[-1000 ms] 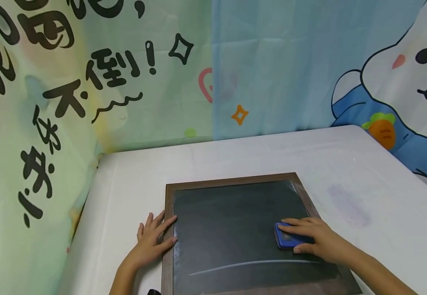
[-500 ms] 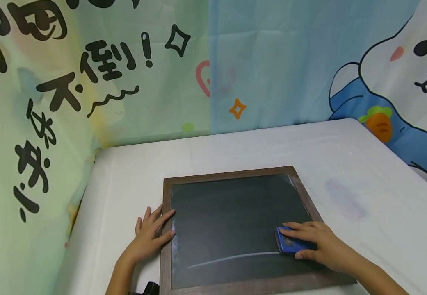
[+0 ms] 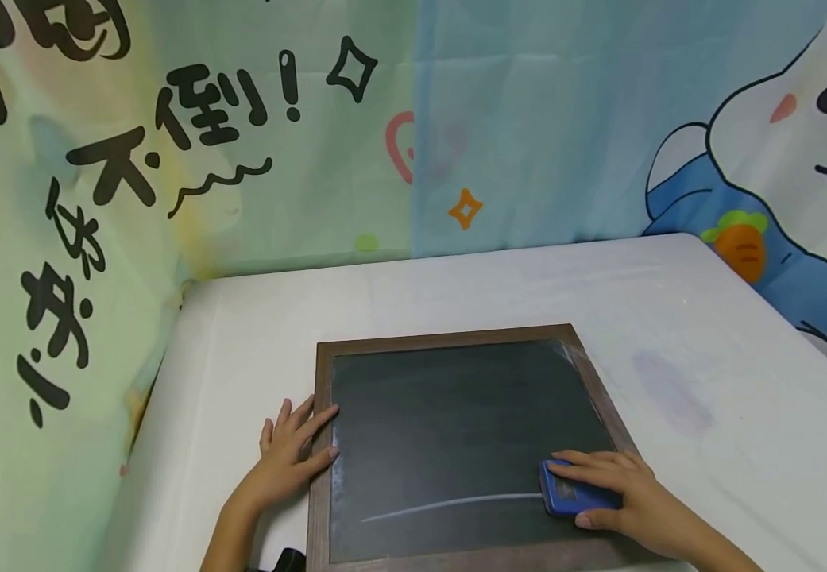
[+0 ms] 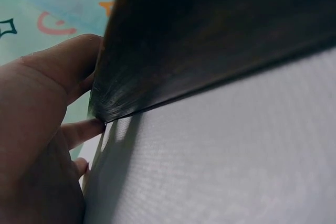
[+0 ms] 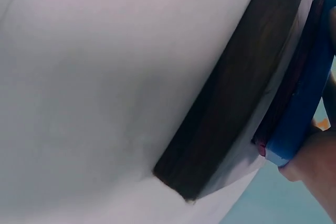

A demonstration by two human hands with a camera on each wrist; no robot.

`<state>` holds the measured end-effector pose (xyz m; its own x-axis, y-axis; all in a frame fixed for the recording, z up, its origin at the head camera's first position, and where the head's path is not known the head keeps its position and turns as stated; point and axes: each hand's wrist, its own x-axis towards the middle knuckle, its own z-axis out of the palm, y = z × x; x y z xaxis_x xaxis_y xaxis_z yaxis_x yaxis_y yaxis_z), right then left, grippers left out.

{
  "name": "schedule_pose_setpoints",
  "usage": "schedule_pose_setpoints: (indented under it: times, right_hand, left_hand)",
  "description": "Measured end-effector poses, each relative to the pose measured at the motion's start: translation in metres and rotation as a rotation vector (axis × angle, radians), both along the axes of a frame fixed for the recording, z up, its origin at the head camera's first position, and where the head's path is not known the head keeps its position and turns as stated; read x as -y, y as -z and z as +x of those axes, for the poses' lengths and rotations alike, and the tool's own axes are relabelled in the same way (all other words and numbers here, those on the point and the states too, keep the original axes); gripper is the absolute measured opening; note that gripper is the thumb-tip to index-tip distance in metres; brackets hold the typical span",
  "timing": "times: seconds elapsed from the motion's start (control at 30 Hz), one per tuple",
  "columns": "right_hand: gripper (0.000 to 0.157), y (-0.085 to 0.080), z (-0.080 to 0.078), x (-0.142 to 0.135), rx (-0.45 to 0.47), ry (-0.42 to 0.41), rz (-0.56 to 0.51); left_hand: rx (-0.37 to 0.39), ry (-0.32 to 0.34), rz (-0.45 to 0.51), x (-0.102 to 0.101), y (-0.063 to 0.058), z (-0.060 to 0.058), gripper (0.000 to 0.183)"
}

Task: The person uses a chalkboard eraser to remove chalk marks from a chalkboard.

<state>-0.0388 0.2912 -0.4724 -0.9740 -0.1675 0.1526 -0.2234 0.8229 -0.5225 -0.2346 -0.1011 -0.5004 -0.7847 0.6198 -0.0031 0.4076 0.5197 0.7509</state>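
A chalkboard [image 3: 449, 421] in a brown wooden frame [image 3: 449, 337] lies on the white table, with a thin curved chalk line [image 3: 456, 502] across its lower part. My left hand [image 3: 284, 467] rests on the frame's left side, fingers spread and fairly straight, with two fingertips reaching the dark surface. At the board's lower right, my right hand [image 3: 638, 500] holds a blue chalkboard eraser [image 3: 588, 499] between thumb and fingers. The chalk line's visible right end meets the eraser; beyond that, eraser and hand cover the board. The right wrist view shows the eraser [image 5: 296, 111] close over the board.
Behind the white table [image 3: 256, 318] hang printed curtains [image 3: 527, 119] with dark lettering and a white cartoon animal. A faint purplish stain [image 3: 673, 393] marks the cloth right of the board. A small black object [image 3: 289, 560] sits by the board's lower left corner.
My right hand has moved the eraser down the board and slightly right, onto the chalk line's right part. My left hand stays on the frame. The head view has shifted a little.
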Motion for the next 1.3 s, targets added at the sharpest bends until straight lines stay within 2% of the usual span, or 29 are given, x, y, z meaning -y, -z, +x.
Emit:
schedule_pose_setpoints:
  times: [0.17,0.3,0.53,0.67,0.87,1.03,1.3]
  right_hand:
    - [0.062,0.002,-0.005,0.008,0.000,-0.019,-0.099]
    - [0.058,-0.001,-0.013,0.029,0.017,-0.058,-0.116]
    - [0.057,-0.015,-0.037,0.090,0.215,-0.068,-0.164]
    - [0.056,-0.019,-0.049,0.122,0.270,-0.078,-0.185]
    - [0.055,-0.019,-0.064,0.161,0.261,-0.109,-0.092]
    - [0.055,-0.020,-0.071,0.187,0.233,-0.165,-0.019]
    - [0.056,-0.019,-0.075,0.211,0.220,-0.234,0.060]
  left_hand:
    - [-0.008,0.001,0.006,-0.001,-0.004,-0.001,0.054]
    - [-0.005,0.008,-0.006,-0.001,-0.003,-0.001,0.054]
    - [0.006,0.009,-0.003,-0.001,0.000,0.002,0.054]
    - [0.016,0.012,0.001,-0.002,0.000,0.003,0.054]
    - [0.003,-0.003,-0.007,-0.002,0.001,0.003,0.054]
    - [0.000,-0.001,0.000,-0.003,0.000,0.004,0.054]
    - [-0.007,-0.010,-0.001,-0.002,0.000,0.005,0.053]
